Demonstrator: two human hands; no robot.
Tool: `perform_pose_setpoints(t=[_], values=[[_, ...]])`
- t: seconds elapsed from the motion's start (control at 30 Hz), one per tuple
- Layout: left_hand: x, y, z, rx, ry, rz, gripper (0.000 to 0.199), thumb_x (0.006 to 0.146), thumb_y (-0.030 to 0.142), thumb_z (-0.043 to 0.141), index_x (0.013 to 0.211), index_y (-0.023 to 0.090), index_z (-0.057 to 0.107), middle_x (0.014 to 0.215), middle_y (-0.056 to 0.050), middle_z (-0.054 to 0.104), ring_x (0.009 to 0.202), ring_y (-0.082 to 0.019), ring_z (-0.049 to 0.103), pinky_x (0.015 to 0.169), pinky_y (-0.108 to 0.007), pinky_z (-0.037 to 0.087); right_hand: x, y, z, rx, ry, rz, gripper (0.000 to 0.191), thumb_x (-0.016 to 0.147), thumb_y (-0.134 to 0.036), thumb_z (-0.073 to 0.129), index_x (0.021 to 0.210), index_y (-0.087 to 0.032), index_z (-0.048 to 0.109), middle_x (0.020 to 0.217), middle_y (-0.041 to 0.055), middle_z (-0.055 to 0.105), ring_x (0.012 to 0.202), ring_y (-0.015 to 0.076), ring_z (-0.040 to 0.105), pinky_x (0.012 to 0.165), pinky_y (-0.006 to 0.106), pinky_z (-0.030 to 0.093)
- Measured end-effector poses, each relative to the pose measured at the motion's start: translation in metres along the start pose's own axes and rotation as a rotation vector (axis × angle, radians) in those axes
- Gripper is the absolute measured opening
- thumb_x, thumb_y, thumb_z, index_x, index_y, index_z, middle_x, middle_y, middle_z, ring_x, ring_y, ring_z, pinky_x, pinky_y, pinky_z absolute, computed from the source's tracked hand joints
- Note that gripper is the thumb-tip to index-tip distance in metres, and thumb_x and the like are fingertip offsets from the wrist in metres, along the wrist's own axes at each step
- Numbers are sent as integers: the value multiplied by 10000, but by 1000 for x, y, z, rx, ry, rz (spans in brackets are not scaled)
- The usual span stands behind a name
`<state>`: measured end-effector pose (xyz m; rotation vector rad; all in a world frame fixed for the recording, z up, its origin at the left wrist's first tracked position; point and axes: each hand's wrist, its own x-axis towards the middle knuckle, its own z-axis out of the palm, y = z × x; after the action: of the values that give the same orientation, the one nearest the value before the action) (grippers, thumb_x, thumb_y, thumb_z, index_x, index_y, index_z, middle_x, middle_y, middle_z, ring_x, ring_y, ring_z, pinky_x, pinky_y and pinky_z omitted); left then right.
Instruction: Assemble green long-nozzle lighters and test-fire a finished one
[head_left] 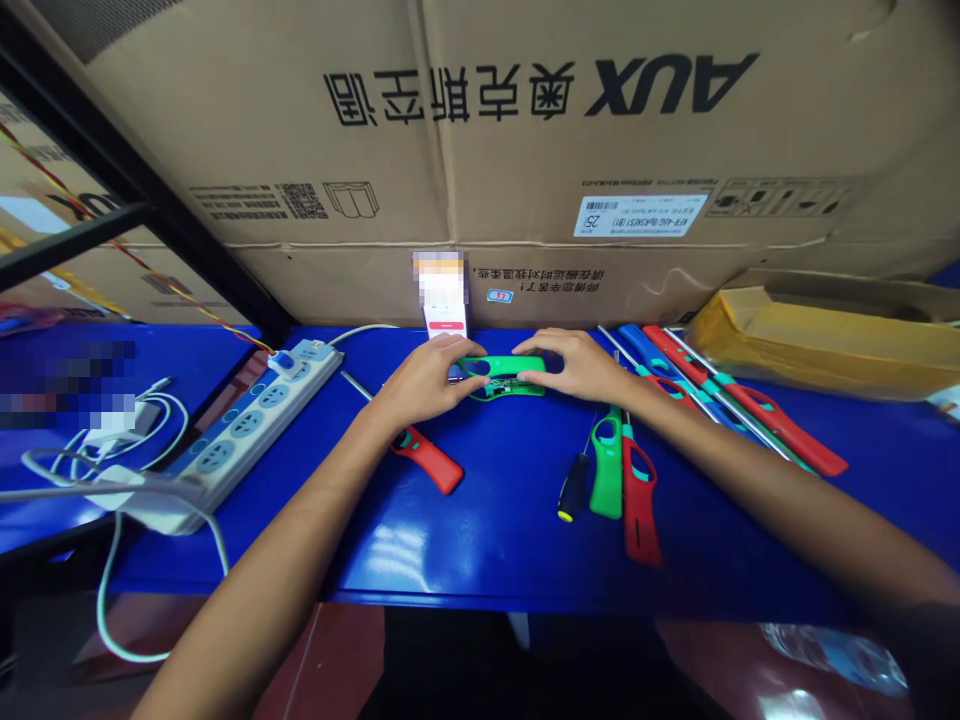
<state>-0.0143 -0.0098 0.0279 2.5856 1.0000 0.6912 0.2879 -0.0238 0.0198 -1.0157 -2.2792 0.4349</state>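
A green long-necked gas lighter (pixel 525 366) is held level between my hands, its handle casing apart along the lower side so that small inner parts show. My left hand (pixel 427 382) pinches its left end between thumb and fingers. At the right end, the thumb and fingers of my right hand (pixel 574 365) close on the handle. Below my left hand lies a red lighter (pixel 429 460). Under my right forearm are another green lighter (pixel 607 480), a red lighter (pixel 641 510) and a black screwdriver (pixel 574 490) with a yellow end.
Behind the blue table (pixel 480 540) stands a large cardboard box (pixel 262 120), with a lit phone (pixel 446 310) leaning on it. A power strip (pixel 255 430) with white cables lies left. Several lighters (pixel 787 425) and a yellow-taped open box (pixel 817 340) are right.
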Motion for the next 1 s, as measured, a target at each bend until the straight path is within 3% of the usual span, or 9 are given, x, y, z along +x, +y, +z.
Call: perform_pose_setpoints(t=[0.2,0.5,0.73,1.0], values=[[-1,-2,2,42,-129,12,308,1013,436,783,1212,200,787,1183,-117,806,1076,-298,743,970,-448,580,0,5,3,-44,-130,-33,204,1001,-364,820,1179,-264,836,1121,69,825,1038,273,740,977,451,572],[0,1,5,9,-208,16,302,1034,338,774,1285,172,796,1229,-122,793,1176,-303,717,1075,-459,562,-1,10,2,-38,-178,-31,179,991,-326,793,1134,-222,824,1116,92,780,1014,275,720,946,435,547],[0,-8,-3,5,-260,-23,311,1015,335,781,1283,177,804,1259,-112,813,1173,-287,736,1087,-439,557,-1,10,-1,-35,-201,-11,180,978,-328,811,1136,-243,828,1125,81,777,1021,264,715,950,425,541],[-2,-12,-19,17,-287,-64,313,974,319,782,1252,179,815,1214,-108,820,1082,-262,754,996,-397,561,-3,8,4,-37,-158,-15,191,991,-359,804,1134,-234,822,1115,83,776,1001,266,721,923,426,548]])
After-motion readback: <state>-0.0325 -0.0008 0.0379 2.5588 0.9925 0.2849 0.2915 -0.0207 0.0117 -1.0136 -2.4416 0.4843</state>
